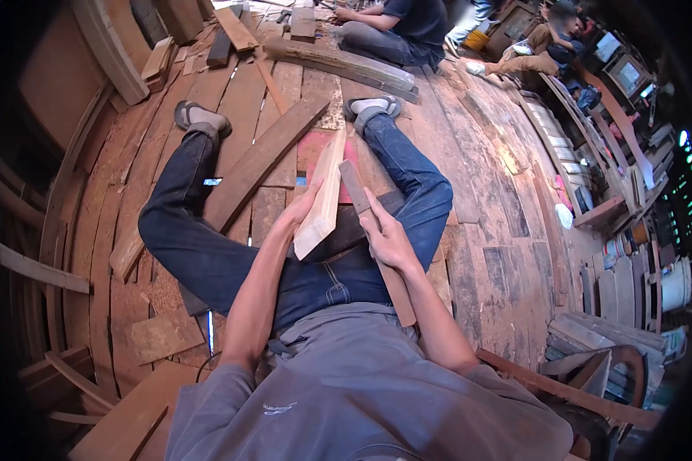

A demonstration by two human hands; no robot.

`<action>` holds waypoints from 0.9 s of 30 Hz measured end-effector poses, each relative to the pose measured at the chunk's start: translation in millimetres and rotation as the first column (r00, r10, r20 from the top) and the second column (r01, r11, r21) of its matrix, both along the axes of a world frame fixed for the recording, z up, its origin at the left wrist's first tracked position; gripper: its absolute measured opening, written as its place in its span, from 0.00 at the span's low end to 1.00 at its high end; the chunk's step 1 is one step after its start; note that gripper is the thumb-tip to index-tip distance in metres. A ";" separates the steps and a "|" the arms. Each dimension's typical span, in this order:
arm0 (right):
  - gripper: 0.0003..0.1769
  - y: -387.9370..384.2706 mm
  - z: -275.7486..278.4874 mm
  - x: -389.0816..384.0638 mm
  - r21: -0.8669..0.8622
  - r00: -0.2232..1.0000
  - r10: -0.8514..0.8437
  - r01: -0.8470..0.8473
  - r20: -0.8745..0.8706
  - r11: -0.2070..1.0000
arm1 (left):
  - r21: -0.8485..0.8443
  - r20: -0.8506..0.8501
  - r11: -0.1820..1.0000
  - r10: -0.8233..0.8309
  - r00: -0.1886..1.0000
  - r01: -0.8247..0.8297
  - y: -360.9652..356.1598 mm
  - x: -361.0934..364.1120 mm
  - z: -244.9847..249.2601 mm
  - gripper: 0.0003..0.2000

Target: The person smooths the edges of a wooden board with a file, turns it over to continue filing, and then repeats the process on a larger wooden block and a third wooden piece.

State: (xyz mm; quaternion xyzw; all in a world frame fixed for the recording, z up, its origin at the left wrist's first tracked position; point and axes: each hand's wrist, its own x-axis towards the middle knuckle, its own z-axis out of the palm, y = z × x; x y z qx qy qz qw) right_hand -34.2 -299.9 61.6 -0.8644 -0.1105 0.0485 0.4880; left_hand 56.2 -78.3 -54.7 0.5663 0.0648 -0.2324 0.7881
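Head view: we sit on worn reddish-brown floor planks, legs apart, 2 pieces of wood above our lap. Our left hand cups the pale, wedge-shaped wooden block from its left side, fingers wrapped behind it, mostly hidden. Our right hand closes over the long, dark, flat wooden strip, fingers pressed together, its tip just beside the block. Gripped on 1 side only, the block could twist loose, we judge, and the strip could then scrape our left fingers.
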 end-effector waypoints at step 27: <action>0.39 -13.5 36.4 12.1 0.439 0.991 -0.130 0.128 -0.025 0.889 | 0.126 0.907 0.765 0.170 0.385 -0.632 15.8 34.4 96.7 0.30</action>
